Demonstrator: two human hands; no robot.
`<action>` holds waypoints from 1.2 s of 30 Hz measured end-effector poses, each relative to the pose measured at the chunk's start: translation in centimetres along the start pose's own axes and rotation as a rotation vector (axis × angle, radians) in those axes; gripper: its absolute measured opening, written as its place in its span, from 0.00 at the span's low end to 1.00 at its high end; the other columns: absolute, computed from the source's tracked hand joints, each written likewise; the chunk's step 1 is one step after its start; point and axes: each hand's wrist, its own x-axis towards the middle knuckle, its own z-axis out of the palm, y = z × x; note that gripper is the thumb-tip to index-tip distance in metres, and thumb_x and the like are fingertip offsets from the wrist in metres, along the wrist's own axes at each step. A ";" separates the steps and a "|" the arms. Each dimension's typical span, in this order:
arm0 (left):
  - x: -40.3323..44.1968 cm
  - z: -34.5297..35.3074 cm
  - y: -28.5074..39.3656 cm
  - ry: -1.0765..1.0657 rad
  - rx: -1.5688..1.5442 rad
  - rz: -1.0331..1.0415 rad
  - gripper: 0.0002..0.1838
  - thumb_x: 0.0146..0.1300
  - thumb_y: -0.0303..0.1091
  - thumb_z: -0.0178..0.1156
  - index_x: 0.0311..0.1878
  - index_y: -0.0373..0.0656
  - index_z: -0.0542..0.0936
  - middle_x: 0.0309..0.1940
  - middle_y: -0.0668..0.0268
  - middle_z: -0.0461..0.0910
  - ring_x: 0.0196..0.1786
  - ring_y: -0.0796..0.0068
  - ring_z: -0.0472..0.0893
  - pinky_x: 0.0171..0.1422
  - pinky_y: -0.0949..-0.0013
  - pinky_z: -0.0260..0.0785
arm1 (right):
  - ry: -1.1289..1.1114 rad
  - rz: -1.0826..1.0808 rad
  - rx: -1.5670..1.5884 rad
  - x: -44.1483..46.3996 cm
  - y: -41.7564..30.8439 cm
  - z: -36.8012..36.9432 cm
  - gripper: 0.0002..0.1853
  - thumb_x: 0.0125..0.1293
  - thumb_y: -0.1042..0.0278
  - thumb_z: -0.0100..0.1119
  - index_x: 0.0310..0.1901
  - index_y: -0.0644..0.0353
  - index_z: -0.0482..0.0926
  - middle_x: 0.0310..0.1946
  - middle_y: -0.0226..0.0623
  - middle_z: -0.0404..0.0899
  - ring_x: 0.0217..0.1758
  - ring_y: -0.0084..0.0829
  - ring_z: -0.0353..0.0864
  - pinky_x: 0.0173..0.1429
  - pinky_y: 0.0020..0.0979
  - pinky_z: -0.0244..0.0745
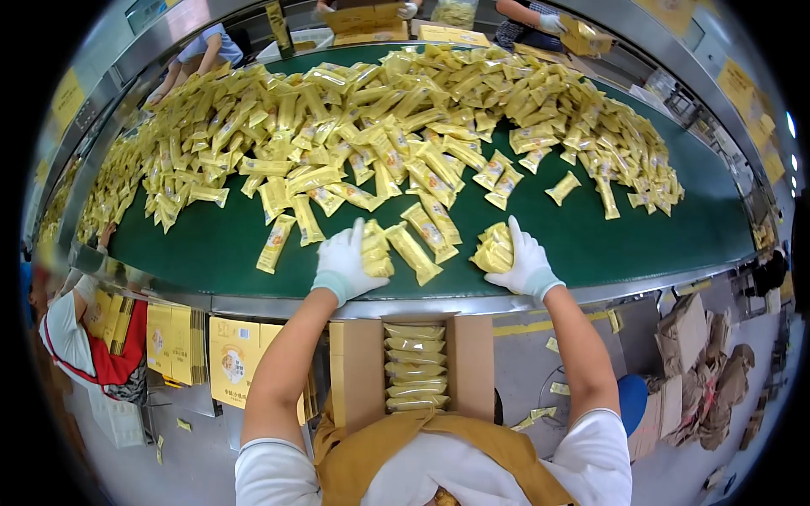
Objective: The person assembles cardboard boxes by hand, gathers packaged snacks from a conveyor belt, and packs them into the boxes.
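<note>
On the green conveyor belt [236, 270], my left hand [342, 263], in a white glove, is closed around several yellow snack packets [376, 250]. Opposite it, my white-gloved right hand [528, 261] grips another bunch of yellow snack packets [494, 248]. Between the two hands a few loose packets [413, 255] lie on the belt. Directly below, against my body, an open cardboard box [354, 371] holds a stack of yellow packets [416, 357]. The palms and some fingertips are hidden behind the packets.
A large heap of yellow packets [337, 110] covers the belt's far side. The belt's metal edge [278, 305] runs in front of me. Printed yellow cartons [232, 363] stand at left, beside a person in a red apron [126, 358]. Other people work across the belt. Crumpled brown paper [709, 363] lies at right.
</note>
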 end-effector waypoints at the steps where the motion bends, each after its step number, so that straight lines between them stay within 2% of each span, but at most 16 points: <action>1: -0.5 0.2 -0.4 0.052 -0.087 -0.038 0.69 0.41 0.64 0.77 0.80 0.39 0.52 0.65 0.50 0.72 0.67 0.51 0.73 0.73 0.54 0.62 | 0.024 0.017 0.151 -1.0 -0.9 -1.2 0.70 0.43 0.42 0.80 0.79 0.67 0.44 0.62 0.55 0.70 0.63 0.54 0.72 0.69 0.45 0.68; 3: -1.6 0.9 -1.8 0.263 -0.268 -0.054 0.70 0.35 0.54 0.83 0.79 0.35 0.53 0.63 0.46 0.74 0.63 0.46 0.76 0.70 0.56 0.69 | 0.123 -0.102 0.399 -3.6 -2.0 -3.2 0.70 0.43 0.48 0.81 0.80 0.68 0.43 0.66 0.56 0.68 0.69 0.53 0.69 0.74 0.43 0.65; 4: -2.2 1.7 -2.9 0.465 -0.329 0.010 0.64 0.42 0.50 0.82 0.78 0.34 0.55 0.61 0.50 0.76 0.62 0.55 0.78 0.68 0.55 0.71 | 0.170 -0.162 0.529 -5.1 -2.4 -3.8 0.70 0.43 0.51 0.82 0.80 0.68 0.42 0.68 0.56 0.67 0.72 0.52 0.68 0.76 0.41 0.63; 6: -3.0 2.4 -4.8 0.274 -1.252 -0.127 0.52 0.56 0.51 0.74 0.77 0.36 0.59 0.60 0.54 0.76 0.61 0.63 0.79 0.64 0.58 0.75 | 0.006 -0.223 0.971 -7.4 -3.5 -5.1 0.69 0.45 0.59 0.83 0.80 0.69 0.40 0.74 0.55 0.62 0.79 0.45 0.61 0.81 0.37 0.55; 8: -5.5 1.5 -7.5 0.018 -1.807 -0.177 0.41 0.69 0.56 0.62 0.76 0.41 0.62 0.62 0.55 0.76 0.62 0.66 0.78 0.61 0.60 0.77 | -0.211 -0.262 1.324 -9.5 -5.7 -7.4 0.69 0.46 0.60 0.83 0.80 0.69 0.40 0.74 0.54 0.61 0.80 0.42 0.60 0.81 0.36 0.54; 9: -7.0 0.1 -5.6 0.171 -1.904 -0.151 0.42 0.70 0.65 0.55 0.76 0.43 0.63 0.62 0.54 0.76 0.64 0.63 0.77 0.62 0.57 0.77 | -0.264 -0.358 1.180 -10.0 -5.8 -7.6 0.69 0.46 0.61 0.84 0.80 0.69 0.41 0.75 0.53 0.61 0.80 0.40 0.59 0.81 0.35 0.52; 10: -8.5 -1.9 -3.8 0.228 -1.986 -0.114 0.46 0.68 0.68 0.56 0.77 0.44 0.61 0.63 0.54 0.74 0.65 0.59 0.76 0.66 0.52 0.75 | -0.252 -0.458 0.966 -10.5 -6.8 -8.2 0.67 0.45 0.55 0.83 0.79 0.69 0.46 0.68 0.53 0.69 0.74 0.45 0.68 0.77 0.38 0.61; 13: -11.9 -4.8 0.2 0.017 -2.181 0.219 0.51 0.65 0.70 0.57 0.79 0.44 0.55 0.65 0.54 0.70 0.67 0.55 0.74 0.71 0.47 0.70 | -0.241 -0.690 -0.016 -11.5 -12.7 -9.1 0.58 0.45 0.44 0.75 0.74 0.69 0.59 0.49 0.48 0.76 0.52 0.46 0.77 0.55 0.45 0.70; 14: -12.6 -5.1 1.1 -0.102 -2.187 0.347 0.53 0.65 0.70 0.58 0.80 0.44 0.53 0.66 0.54 0.69 0.68 0.54 0.73 0.73 0.46 0.68 | -0.358 -0.696 -0.227 -12.0 -14.8 -8.4 0.53 0.48 0.43 0.73 0.71 0.67 0.64 0.50 0.47 0.77 0.53 0.48 0.78 0.53 0.49 0.69; 16: -12.9 -6.7 4.6 -0.075 -2.397 -0.280 0.43 0.64 0.66 0.62 0.71 0.43 0.69 0.56 0.57 0.78 0.57 0.60 0.81 0.60 0.53 0.79 | -0.481 -0.748 -0.544 -12.8 -18.1 -5.6 0.49 0.54 0.51 0.68 0.75 0.66 0.60 0.52 0.45 0.76 0.54 0.45 0.78 0.58 0.44 0.70; 19: -13.5 -6.3 7.9 0.068 -1.413 0.443 0.45 0.56 0.60 0.71 0.68 0.37 0.71 0.55 0.55 0.78 0.54 0.61 0.81 0.57 0.55 0.77 | -0.677 -0.735 -0.398 -13.0 -20.2 -0.3 0.43 0.61 0.52 0.63 0.76 0.59 0.61 0.58 0.43 0.76 0.62 0.45 0.76 0.65 0.46 0.69; 21: -13.6 -5.7 9.2 0.130 -0.877 0.636 0.49 0.49 0.56 0.76 0.68 0.34 0.69 0.56 0.53 0.76 0.56 0.58 0.79 0.60 0.54 0.72 | -0.595 -0.697 -0.038 -15.1 -18.3 6.5 0.38 0.62 0.54 0.64 0.74 0.53 0.66 0.68 0.39 0.71 0.73 0.41 0.67 0.75 0.44 0.62; 25: -12.7 -1.5 9.3 0.214 -0.344 0.643 0.57 0.41 0.52 0.77 0.72 0.31 0.64 0.56 0.51 0.73 0.60 0.51 0.74 0.67 0.52 0.63 | -0.664 -0.569 0.099 -15.6 -18.4 6.3 0.38 0.59 0.59 0.69 0.71 0.54 0.68 0.71 0.42 0.71 0.75 0.42 0.68 0.76 0.42 0.64; 27: -12.8 -0.6 9.6 0.229 -0.224 0.648 0.55 0.41 0.47 0.76 0.73 0.32 0.64 0.54 0.53 0.73 0.58 0.54 0.75 0.66 0.52 0.63 | -0.786 -0.471 0.075 -15.6 -18.6 5.8 0.40 0.51 0.56 0.76 0.66 0.60 0.72 0.63 0.49 0.77 0.67 0.46 0.76 0.69 0.42 0.71; 30: -12.9 1.3 9.9 0.307 -0.047 0.601 0.51 0.45 0.43 0.72 0.73 0.33 0.64 0.54 0.54 0.73 0.59 0.55 0.74 0.66 0.52 0.62 | -0.880 -0.528 0.136 -15.1 -18.2 3.1 0.41 0.53 0.46 0.75 0.62 0.66 0.73 0.53 0.54 0.83 0.56 0.51 0.84 0.60 0.44 0.78; 36: -12.6 4.3 10.6 0.234 0.130 0.577 0.47 0.50 0.38 0.66 0.74 0.35 0.63 0.56 0.53 0.72 0.62 0.56 0.71 0.69 0.53 0.58 | -0.910 -0.454 -0.257 -15.7 -19.6 4.1 0.50 0.56 0.34 0.71 0.73 0.57 0.65 0.58 0.45 0.82 0.56 0.43 0.85 0.59 0.50 0.76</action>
